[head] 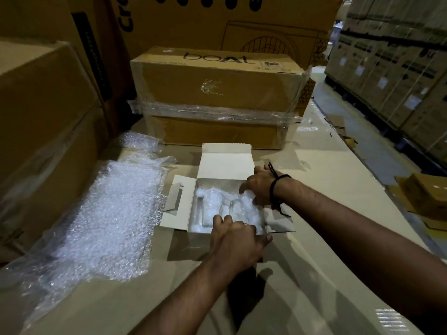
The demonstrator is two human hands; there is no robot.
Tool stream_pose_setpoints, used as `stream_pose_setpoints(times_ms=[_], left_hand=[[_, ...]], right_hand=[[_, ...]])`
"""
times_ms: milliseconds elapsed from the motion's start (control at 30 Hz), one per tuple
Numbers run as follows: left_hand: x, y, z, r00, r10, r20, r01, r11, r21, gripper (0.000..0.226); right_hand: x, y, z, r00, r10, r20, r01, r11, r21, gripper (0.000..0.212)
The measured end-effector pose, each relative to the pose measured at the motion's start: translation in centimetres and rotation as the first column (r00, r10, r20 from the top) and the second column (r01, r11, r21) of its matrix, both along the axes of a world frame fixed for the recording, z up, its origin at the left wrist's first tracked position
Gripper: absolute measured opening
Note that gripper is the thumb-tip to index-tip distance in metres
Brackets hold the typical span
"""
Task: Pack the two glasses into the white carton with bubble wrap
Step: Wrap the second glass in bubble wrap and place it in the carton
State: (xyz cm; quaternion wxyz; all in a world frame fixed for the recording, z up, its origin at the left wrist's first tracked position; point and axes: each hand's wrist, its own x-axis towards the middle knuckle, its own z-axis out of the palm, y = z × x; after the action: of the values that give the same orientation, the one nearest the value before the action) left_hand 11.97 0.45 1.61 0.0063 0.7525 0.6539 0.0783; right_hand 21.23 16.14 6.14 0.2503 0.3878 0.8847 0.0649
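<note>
On the counter (314, 274), I observed a loose bubble wrap sheet (108, 213) lying left of the open white carton (179, 204). The two glasses (207, 215) lay inside the carton on a bubble wrap lining (254, 215). The left grip (238, 240) clasped the carton's near wall with curled fingers; the right grip (260, 187) pressed spread fingers onto the lining.

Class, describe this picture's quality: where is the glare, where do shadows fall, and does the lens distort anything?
Head view: dim overall light; bright glare on the loose bubble wrap left of the white carton; dark shadow below the left hand on the cardboard surface; the wide-angle lens curves the stacked boxes at right; the boat box looks soft.
</note>
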Motion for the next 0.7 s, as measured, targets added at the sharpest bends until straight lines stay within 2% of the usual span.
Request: stream_pose_setpoints(times_ms=[100, 200, 300, 433, 567, 700], left_hand=[[-0.3, 0.1, 0.1, 0.999, -0.006, 0.041, 0.009, 0.998, -0.055, 0.059], [-0.3, 0.3, 0.2, 0.999, -0.018, 0.041, 0.017, 1.0, 0.024, 0.058], [-0.3, 0.4, 0.0, 0.994, -0.027, 0.108, 0.008, 0.986, 0.168, 0.048], [0.0, 0.3, -0.3, 0.997, -0.028, 0.07, 0.019, 0.992, 0.125, 0.062], [0.9, 0.4, -0.3, 1.0, -0.001, -0.025, 0.004, 0.996, 0.088, 0.072], [0.3, 0.1, -0.9, 1.0, -0.008, -0.026, 0.01, 0.995, 0.101, 0.067]], right_hand=[[-0.2, -0.6, -1.1, 0.988, 0.048, 0.145, -0.057, 0.996, 0.061, 0.046], [-0.5, -1.2, -2.2, 0.977, 0.073, 0.201, -0.103, 0.984, 0.144, 0.038], [-0.5, -1.1, -2.0, 0.99, 0.057, 0.126, -0.076, 0.986, 0.148, 0.04], [0.5, -0.8, -0.1, 0.989, -0.022, -0.146, 0.021, 1.0, -0.008, 0.041], [0.7, -1.6, -0.5, 0.994, 0.035, -0.099, -0.038, 0.999, -0.03, 0.036], [-0.1, -2.5, -2.2, 0.998, 0.063, -0.011, -0.063, 0.995, 0.073, 0.028]])
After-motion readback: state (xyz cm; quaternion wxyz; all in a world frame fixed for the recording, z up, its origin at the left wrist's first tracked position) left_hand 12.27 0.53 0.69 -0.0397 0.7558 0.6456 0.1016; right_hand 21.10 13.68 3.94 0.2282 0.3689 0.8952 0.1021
